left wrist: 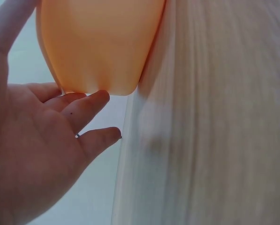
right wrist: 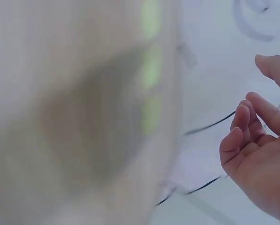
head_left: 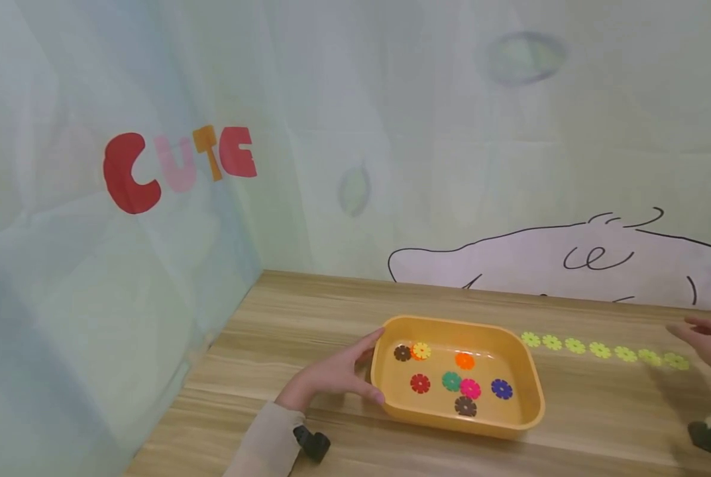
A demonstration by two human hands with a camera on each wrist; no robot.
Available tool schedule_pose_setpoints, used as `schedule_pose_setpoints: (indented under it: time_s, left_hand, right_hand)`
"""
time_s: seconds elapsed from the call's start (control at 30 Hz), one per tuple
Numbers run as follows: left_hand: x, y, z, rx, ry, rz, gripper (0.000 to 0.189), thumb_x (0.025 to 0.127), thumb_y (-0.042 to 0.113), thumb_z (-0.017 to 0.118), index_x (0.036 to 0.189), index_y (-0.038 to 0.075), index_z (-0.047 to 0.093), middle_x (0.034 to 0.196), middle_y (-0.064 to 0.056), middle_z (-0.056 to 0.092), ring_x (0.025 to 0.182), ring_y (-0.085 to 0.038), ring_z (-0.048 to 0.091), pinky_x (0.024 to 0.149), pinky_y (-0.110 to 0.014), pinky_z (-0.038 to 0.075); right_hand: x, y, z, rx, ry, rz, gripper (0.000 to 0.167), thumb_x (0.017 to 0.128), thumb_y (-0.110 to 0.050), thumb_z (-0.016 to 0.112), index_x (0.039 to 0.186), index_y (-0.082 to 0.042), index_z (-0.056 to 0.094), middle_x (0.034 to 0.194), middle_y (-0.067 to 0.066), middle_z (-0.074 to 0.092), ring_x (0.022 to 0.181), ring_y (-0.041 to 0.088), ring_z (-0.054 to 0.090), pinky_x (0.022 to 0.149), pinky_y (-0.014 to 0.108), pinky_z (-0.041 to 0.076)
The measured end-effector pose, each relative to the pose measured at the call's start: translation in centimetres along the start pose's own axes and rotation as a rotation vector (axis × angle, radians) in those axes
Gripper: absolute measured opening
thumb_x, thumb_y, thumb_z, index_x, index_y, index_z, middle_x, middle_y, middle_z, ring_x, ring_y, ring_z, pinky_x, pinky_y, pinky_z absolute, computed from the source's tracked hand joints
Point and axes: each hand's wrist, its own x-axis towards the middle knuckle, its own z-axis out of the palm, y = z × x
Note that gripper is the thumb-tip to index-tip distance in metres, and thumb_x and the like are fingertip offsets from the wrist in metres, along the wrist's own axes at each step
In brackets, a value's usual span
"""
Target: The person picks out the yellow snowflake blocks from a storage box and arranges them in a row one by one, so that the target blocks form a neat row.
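Note:
An orange-yellow plastic tray (head_left: pixel 444 427) stands on the table. My left hand (head_left: pixel 337 374) grips its left end, thumb at the near corner and fingers toward the far one. In the left wrist view, fingertips touch the tray's outer wall (left wrist: pixel 100 42). Several notched plastic snowflake discs lie spread inside, including a red disc (head_left: pixel 420 383), a blue disc (head_left: pixel 501 389) and a green disc (head_left: pixel 452 381). My right hand (head_left: pixel 710 341) hovers at the right edge above the end of a row of yellow-green snowflake discs (head_left: pixel 600 350). It holds nothing, its fingers loosely bent.
The wood-grain table (head_left: pixel 236 391) meets a pale fabric backdrop (head_left: pixel 438 165) behind and on the left. Letters (head_left: pixel 131 173) spelling "CUTE" show on the left side. A black wrist device (head_left: pixel 312 444) sits at the left sleeve, and another black device (head_left: pixel 710 434) near the right wrist.

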Motion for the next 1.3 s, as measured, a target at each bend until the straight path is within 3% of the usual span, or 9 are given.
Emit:
schedule_pose_setpoints:
  time_s: [0.07,0.13,0.3,0.43,0.5,0.57,0.73,0.83,1.3]
  left_hand:
    - [0.0,0.0,0.0,0.006,-0.001,-0.004,0.112,0.072,0.038,0.085,0.156,0.019,0.012,0.162,-0.001,0.014,0.145,-0.023,0.026,0.117,-0.051,0.021]
    - [0.0,0.0,0.0,0.007,-0.002,-0.003,0.112,0.072,0.039,0.084,0.156,0.020,0.012,0.162,-0.001,0.014,0.145,-0.023,0.026,0.117,-0.051,0.021]
    - [0.0,0.1,0.0,-0.005,0.000,-0.002,0.113,0.072,0.038,0.085,0.156,0.019,0.013,0.162,-0.001,0.015,0.145,-0.023,0.026,0.117,-0.053,0.020]
    - [0.0,0.1,0.0,-0.004,-0.001,-0.005,0.113,0.072,0.039,0.085,0.156,0.018,0.013,0.162,-0.001,0.014,0.145,-0.023,0.026,0.117,-0.052,0.020]
    - [0.0,0.0,0.0,-0.001,-0.004,-0.003,0.113,0.072,0.039,0.085,0.156,0.018,0.012,0.162,-0.001,0.014,0.145,-0.023,0.026,0.117,-0.052,0.020]
    - [0.0,0.0,0.0,0.003,-0.008,0.001,0.114,0.072,0.040,0.085,0.156,0.018,0.012,0.162,-0.002,0.013,0.145,-0.024,0.025,0.117,-0.052,0.020]
    - [0.0,-0.1,0.0,-0.003,-0.006,-0.001,0.114,0.071,0.040,0.085,0.156,0.018,0.012,0.162,-0.002,0.014,0.145,-0.023,0.026,0.117,-0.051,0.021]
    - [0.0,0.0,-0.1,-0.009,-0.002,0.005,0.114,0.071,0.039,0.085,0.156,0.018,0.012,0.162,-0.001,0.014,0.144,-0.022,0.027,0.117,-0.050,0.020]
    - [0.0,0.2,-0.1,-0.003,0.002,0.009,0.115,0.071,0.038,0.085,0.156,0.018,0.011,0.162,-0.001,0.012,0.145,-0.021,0.024,0.118,-0.050,0.017]
  right_hand:
    - [0.9,-0.5,0.3,-0.060,0.083,-0.058,0.083,0.097,-0.056,0.041,0.144,0.011,0.028,0.125,0.037,0.036,0.105,0.051,0.040,0.077,0.059,0.044]
    - [-0.1,-3.6,-0.6,-0.081,0.091,-0.107,0.082,0.096,-0.055,0.043,0.143,0.011,0.031,0.121,0.036,0.040,0.101,0.049,0.042,0.072,0.056,0.045]
    - [-6.9,-15.2,-3.6,-0.100,0.044,-0.257,0.072,0.098,-0.044,0.051,0.135,0.016,0.038,0.116,0.037,0.046,0.092,0.042,0.051,0.068,0.046,0.048]
    - [-10.1,-20.5,-4.4,-0.096,0.040,-0.348,0.064,0.097,-0.040,0.054,0.131,0.013,0.045,0.113,0.032,0.054,0.083,0.013,0.051,0.061,0.030,0.043]
    - [-10.8,-21.9,-4.2,-0.087,0.030,-0.379,0.062,0.097,-0.040,0.055,0.131,0.011,0.047,0.113,0.030,0.055,0.082,0.005,0.047,0.060,0.026,0.041]
    - [-11.3,-23.0,-3.9,-0.077,0.021,-0.415,0.059,0.096,-0.039,0.057,0.131,0.008,0.049,0.112,0.028,0.057,0.083,0.005,0.049,0.059,0.025,0.042]
    - [-13.0,-25.6,-2.4,-0.046,-0.019,-0.506,0.054,0.095,-0.035,0.060,0.132,0.005,0.051,0.111,0.024,0.058,0.093,0.029,0.056,0.060,0.020,0.046]
    - [-14.1,-26.8,-1.2,-0.017,-0.063,-0.525,0.055,0.096,-0.034,0.060,0.134,0.004,0.049,0.113,0.024,0.057,0.097,0.036,0.055,0.066,0.023,0.048]
    - [-17.8,-31.8,6.2,0.120,-0.233,-0.541,0.051,0.093,-0.035,0.065,0.130,-0.001,0.056,0.112,0.015,0.061,0.095,0.026,0.058,0.073,0.032,0.052]
